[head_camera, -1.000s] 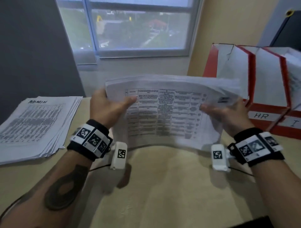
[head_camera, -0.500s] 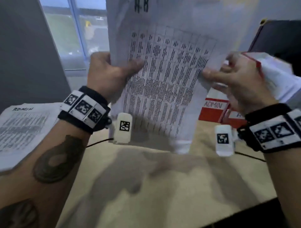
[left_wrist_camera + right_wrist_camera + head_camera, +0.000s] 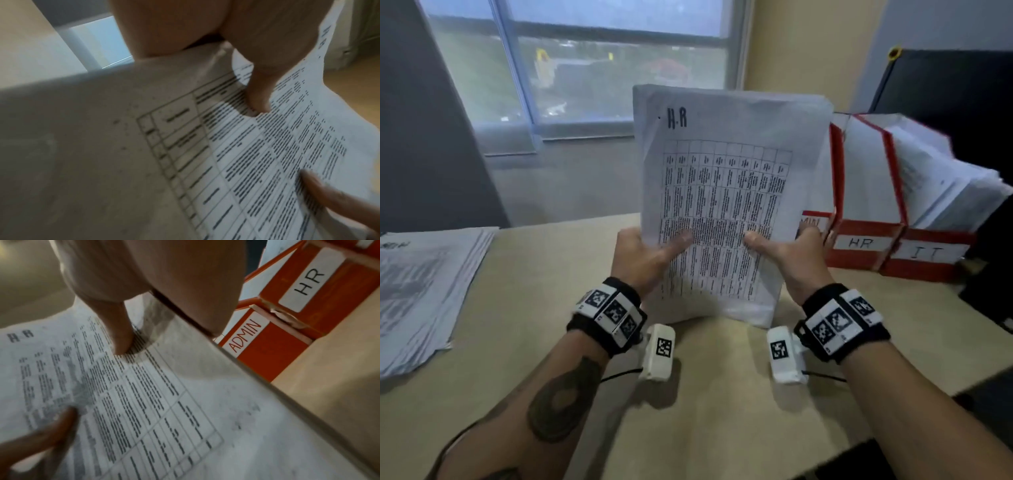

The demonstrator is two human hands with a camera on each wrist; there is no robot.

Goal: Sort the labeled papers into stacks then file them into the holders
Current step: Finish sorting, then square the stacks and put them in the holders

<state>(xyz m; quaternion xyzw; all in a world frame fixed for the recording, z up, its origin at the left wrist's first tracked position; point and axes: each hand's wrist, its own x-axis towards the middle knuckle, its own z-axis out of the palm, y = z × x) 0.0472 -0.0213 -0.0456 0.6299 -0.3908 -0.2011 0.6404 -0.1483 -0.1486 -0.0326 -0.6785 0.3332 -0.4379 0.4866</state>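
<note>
A thick stack of printed sheets marked HR [image 3: 722, 192] stands upright on its short edge on the beige table [image 3: 688, 411]. My left hand [image 3: 650, 253] grips its left side, thumb across the front page. My right hand [image 3: 784, 253] grips the right side the same way. The wrist views show the HR stack [image 3: 267, 154] [image 3: 144, 394] with each thumb lying on the printed table. To the right stand three red-and-white holders: ADMIN [image 3: 822, 192], partly behind the stack, HR [image 3: 866, 212], and IT [image 3: 928, 250] with papers in it.
A second pile of papers marked ADMIN [image 3: 424, 284] lies flat at the table's left edge. A window is behind the table. A dark panel stands at the far right behind the holders. The ADMIN label [image 3: 244, 335] and HR label [image 3: 308, 282] show in the right wrist view.
The stack was held flat and wide, then turned to portrait and lifted high; now it has come down with its lower edge on the table. Both hands kept their grip.
</note>
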